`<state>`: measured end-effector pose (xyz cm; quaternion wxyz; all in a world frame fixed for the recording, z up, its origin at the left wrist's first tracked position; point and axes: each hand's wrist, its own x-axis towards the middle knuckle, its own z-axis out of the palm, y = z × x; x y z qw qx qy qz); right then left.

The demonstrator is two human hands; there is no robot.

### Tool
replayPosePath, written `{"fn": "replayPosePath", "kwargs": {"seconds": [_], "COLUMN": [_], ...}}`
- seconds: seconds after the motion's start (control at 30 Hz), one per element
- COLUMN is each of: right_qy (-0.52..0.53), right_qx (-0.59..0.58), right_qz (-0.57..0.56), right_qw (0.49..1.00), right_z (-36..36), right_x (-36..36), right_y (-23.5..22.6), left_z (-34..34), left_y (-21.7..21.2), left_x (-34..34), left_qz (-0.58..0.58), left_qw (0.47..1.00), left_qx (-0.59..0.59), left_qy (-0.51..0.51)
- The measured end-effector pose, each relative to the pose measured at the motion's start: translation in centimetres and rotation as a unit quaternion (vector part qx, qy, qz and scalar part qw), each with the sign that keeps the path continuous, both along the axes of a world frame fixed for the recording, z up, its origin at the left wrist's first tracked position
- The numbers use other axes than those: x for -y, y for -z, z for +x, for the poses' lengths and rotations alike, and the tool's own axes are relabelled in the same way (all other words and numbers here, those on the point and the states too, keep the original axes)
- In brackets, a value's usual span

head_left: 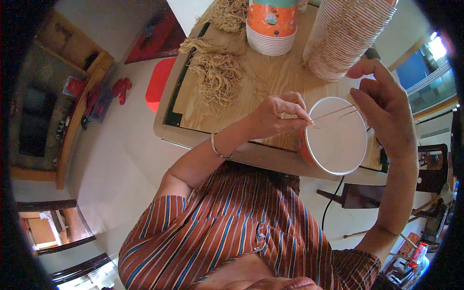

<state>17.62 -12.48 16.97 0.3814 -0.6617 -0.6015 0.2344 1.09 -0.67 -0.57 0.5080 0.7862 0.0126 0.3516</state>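
A thin tan string [331, 115] is stretched between my hands, above the mouth of a paper bucket [363, 145]. The bucket has a white inside and an orange outside, and it tilts toward me at the table's near edge. My left hand [282, 115] pinches one end of the string by the bucket's left rim. Over the right rim, my right hand [386, 108] is curled around the other end, its index finger raised. A shorter loose strand dangles next to the string.
Bundles of tan string [217, 79] lie on the wooden tabletop [275, 79] at left. Behind stand a short stack of orange-patterned paper buckets [272, 29] and a tall leaning stack of paper buckets [348, 41]. A red stool [159, 82] stands left of the table; a black cable [328, 205] hangs at its front.
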Motion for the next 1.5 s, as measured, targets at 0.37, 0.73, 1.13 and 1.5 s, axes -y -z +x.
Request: {"fn": "replayPosePath", "kwargs": {"seconds": [0.37, 0.73, 1.13, 1.5], "right_qy": [0.021, 0.014, 0.067, 0.045], "right_qx": [-0.084, -0.151, -0.145, -0.149], "right_qz": [0.005, 0.1, 0.055, 0.045], "right_qw": [0.996, 0.983, 0.986, 0.987], "right_z": [-0.1, -0.8, 0.4, 0.5], "right_x": [1.1, 1.4, 1.4, 1.8], "right_y": [1.0, 1.8, 2.0, 2.1], "left_z": [-0.1, 0.5, -0.4, 0.7], "left_y": [0.1, 0.2, 0.3, -1.7], "left_x": [0.4, 0.5, 1.1, -0.6], "left_qz": [-0.008, 0.047, -0.076, 0.041], "left_qw": [1.0, 0.998, 0.996, 0.996], "left_qx": [0.021, 0.03, -0.026, -0.016], "left_qy": [0.016, -0.001, -0.036, -0.078]}}
